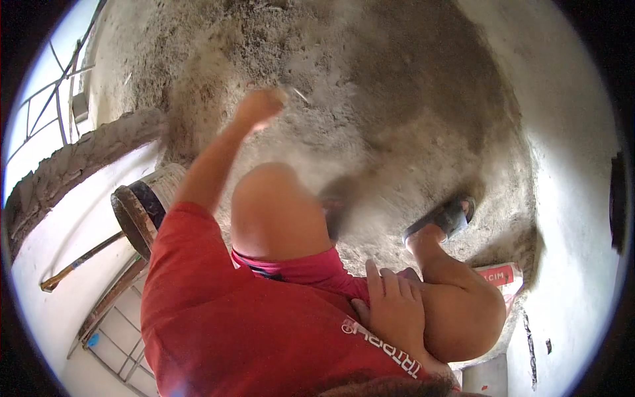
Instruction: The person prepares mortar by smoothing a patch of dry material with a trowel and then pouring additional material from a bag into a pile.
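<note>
My left hand (263,106), blurred and closed, is over the rough, dusty concrete floor (317,124). It grips a small tool; a thin, bright metal edge (300,95) shows just beyond the fingers, and its exact kind cannot be told. The rest of the tool is hidden by the hand or lost in blur. My right hand (397,302) lies back up on my bent right leg, beside the hem of the pink shorts, fingers apart and holding nothing visible. Pale haze, perhaps dust, hangs between my knees.
A dirty bucket (141,208) lies tipped on its side by my left arm. A long-handled tool (74,270) leans near it. My sandalled foot (441,218) is on the floor at right, near a printed bag (501,275) by the white wall (570,223). A rough ledge (84,159) runs below a barred opening.
</note>
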The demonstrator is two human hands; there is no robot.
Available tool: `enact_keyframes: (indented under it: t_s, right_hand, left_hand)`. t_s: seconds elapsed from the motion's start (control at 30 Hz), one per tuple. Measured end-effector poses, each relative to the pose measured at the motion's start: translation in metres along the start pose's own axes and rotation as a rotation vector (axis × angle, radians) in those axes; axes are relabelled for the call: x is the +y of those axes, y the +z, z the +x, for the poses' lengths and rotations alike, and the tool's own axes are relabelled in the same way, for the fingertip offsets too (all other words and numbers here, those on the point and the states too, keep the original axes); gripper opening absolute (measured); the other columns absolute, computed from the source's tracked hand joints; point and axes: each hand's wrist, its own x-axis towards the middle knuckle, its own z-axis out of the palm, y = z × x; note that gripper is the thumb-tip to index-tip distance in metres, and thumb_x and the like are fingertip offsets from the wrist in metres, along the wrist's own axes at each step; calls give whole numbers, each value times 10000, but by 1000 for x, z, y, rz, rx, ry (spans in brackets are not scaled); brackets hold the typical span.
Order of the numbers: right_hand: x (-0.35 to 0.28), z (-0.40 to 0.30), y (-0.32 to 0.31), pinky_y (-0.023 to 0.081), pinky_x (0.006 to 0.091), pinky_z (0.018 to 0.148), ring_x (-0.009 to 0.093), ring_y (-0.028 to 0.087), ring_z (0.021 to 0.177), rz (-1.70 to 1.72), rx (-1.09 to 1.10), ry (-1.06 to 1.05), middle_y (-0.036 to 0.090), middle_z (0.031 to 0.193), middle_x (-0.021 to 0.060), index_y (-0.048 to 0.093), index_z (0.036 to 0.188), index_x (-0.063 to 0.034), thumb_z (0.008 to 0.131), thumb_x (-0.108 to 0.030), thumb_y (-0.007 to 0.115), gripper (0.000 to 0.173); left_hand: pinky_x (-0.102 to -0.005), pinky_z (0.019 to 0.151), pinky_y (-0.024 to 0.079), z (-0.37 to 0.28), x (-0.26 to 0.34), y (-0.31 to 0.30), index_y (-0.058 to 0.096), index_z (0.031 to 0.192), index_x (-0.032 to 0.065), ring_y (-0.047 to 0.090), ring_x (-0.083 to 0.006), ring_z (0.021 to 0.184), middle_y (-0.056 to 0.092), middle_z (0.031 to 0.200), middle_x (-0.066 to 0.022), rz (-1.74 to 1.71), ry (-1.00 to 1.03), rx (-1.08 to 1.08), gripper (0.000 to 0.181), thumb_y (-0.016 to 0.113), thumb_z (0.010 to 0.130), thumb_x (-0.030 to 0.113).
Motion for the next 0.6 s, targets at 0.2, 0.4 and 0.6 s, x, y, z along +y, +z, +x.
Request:
enact_keyframes:
  t_s: [0.2,0.4,0.6]
  right_hand:
    - [0,-3,6,516,472,885,297,633,1033,35,-14,-63,599,1200,126,461,1451,-108,816,-443,739,770]
    - [8,-10,4,506,453,909,289,628,1049,72,4,18,601,1217,126,476,1440,-91,778,-412,768,792]
    - [12,-10,7,515,454,892,274,625,1012,38,1,6,595,1183,111,480,1440,-100,791,-452,750,785]
  left_hand:
    - [-458,819,559,56,-121,-7,723,1071,29,715,-334,945,731,1071,-192,-5,-203,-5,361,554,980,335]
    - [-495,804,554,92,-131,-9,711,1038,23,719,-355,932,734,998,-211,-19,-212,261,392,540,956,366]
    - [-499,828,556,85,75,2,687,1071,80,702,-381,953,731,1031,-194,77,338,242,313,553,914,315]
